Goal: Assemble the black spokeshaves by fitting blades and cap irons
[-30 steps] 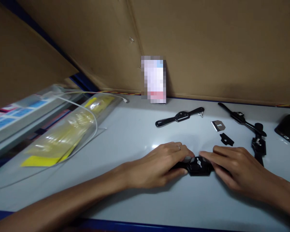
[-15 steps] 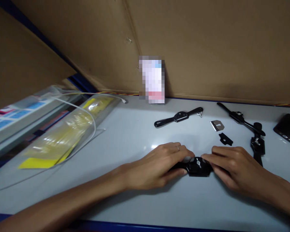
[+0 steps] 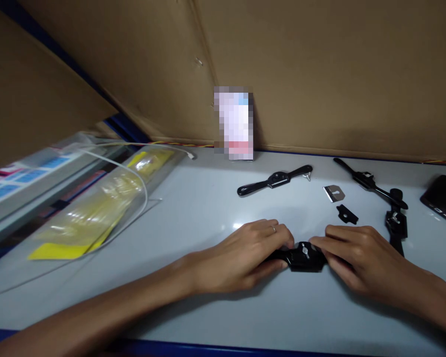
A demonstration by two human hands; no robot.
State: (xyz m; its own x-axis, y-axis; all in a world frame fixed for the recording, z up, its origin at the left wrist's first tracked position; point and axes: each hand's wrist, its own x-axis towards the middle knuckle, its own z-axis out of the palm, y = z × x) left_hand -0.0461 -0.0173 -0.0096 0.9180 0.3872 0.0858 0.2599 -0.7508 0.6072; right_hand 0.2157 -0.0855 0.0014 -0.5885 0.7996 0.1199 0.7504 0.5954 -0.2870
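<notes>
Low over the grey tabletop, a black two-handled tool (image 3: pixel 306 260) with a silver screw at its middle lies between my hands. My left hand (image 3: pixel 258 250) is closed round its left handle, and my right hand (image 3: pixel 364 255) grips its right end with the fingertips by the black body. Beyond them lie a similar black tool (image 3: pixel 278 179) with a wing screw at its right end, a silver blade (image 3: pixel 333 193) with a slot, and a small black plate (image 3: pixel 347 214). My fingers hide most of both handles of the held tool.
Two more black tools (image 3: pixel 367 181) (image 3: pixel 396 223) lie at the right, near a dark glossy object (image 3: pixel 444 197). A blurred-out upright panel (image 3: pixel 240 124) leans on the cardboard wall (image 3: pixel 338 74). Yellow pieces in plastic (image 3: pixel 104 203) and a white cable (image 3: pixel 145 191) lie left.
The fingers of my left hand have drawn back slightly from the held tool's body and curled more. My right hand and the other things have not visibly moved.
</notes>
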